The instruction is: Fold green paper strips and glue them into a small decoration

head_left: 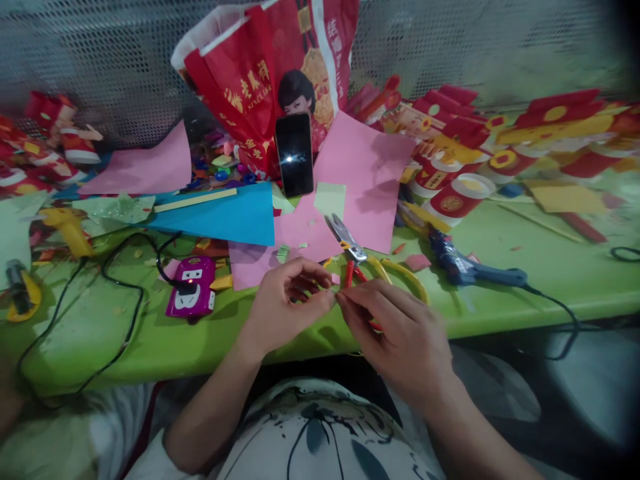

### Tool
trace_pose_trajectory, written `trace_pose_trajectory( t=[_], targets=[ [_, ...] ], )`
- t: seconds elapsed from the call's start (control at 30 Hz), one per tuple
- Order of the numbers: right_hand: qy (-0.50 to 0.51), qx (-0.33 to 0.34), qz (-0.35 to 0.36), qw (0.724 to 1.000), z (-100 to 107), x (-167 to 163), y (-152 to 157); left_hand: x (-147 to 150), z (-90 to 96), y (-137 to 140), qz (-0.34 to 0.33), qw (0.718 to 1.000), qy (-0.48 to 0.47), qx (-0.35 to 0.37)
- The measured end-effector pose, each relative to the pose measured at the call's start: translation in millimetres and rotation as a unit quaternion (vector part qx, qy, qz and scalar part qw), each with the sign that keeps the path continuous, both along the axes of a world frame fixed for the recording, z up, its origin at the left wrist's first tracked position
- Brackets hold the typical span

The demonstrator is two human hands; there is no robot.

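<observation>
My left hand (293,307) is curled in front of me over the table's near edge, its thumb tip meeting the fingertips of my right hand. My right hand (400,323) is closed in a pinch. Whatever lies between the fingertips is too small to make out. Just beyond my hands lie scissors (353,245) with steel blades pointing away; my right hand partly covers their red and yellow handles. Pink paper (300,237) spreads beneath the blades, with a pale green square (330,200) and small scraps on it.
A purple socket block (193,287) with a black cable sits left, near a yellow glue gun (67,230) and tape dispenser (23,293). Blue card (220,213) lies behind. A phone (294,155) leans on a red bag (240,93). Right are a blue glue gun (470,267) and paper cups (460,197).
</observation>
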State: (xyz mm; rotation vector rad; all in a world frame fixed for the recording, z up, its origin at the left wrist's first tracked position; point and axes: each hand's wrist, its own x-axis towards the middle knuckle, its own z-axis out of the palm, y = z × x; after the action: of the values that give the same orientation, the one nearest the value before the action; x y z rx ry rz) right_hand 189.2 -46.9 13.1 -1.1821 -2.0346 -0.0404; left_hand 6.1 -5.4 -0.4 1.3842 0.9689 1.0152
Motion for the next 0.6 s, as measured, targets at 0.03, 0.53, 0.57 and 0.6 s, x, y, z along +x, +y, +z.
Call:
trace_pose_trajectory(
  t=[0.03, 0.53, 0.57, 0.6],
  targets=[
    [0.0, 0.001, 0.0, 1.0, 0.3, 0.0, -0.6, 0.1, -1.9, 0.6, 0.0, 1.0, -0.008, -0.006],
    [-0.001, 0.015, 0.011, 1.0, -5.8, 4.7, -2.5, 5.2, -8.6, 5.5, 0.027, 0.998, -0.044, -0.028],
    [-0.002, 0.016, 0.011, 1.0, -6.9, 5.1, -2.8, 5.6, -9.5, 5.5, 0.027, 0.998, -0.043, -0.028],
    [-0.003, 0.017, 0.011, 1.0, -8.0, 5.4, -3.1, 5.9, -10.3, 5.6, 0.027, 0.998, -0.041, -0.028]
  ],
)
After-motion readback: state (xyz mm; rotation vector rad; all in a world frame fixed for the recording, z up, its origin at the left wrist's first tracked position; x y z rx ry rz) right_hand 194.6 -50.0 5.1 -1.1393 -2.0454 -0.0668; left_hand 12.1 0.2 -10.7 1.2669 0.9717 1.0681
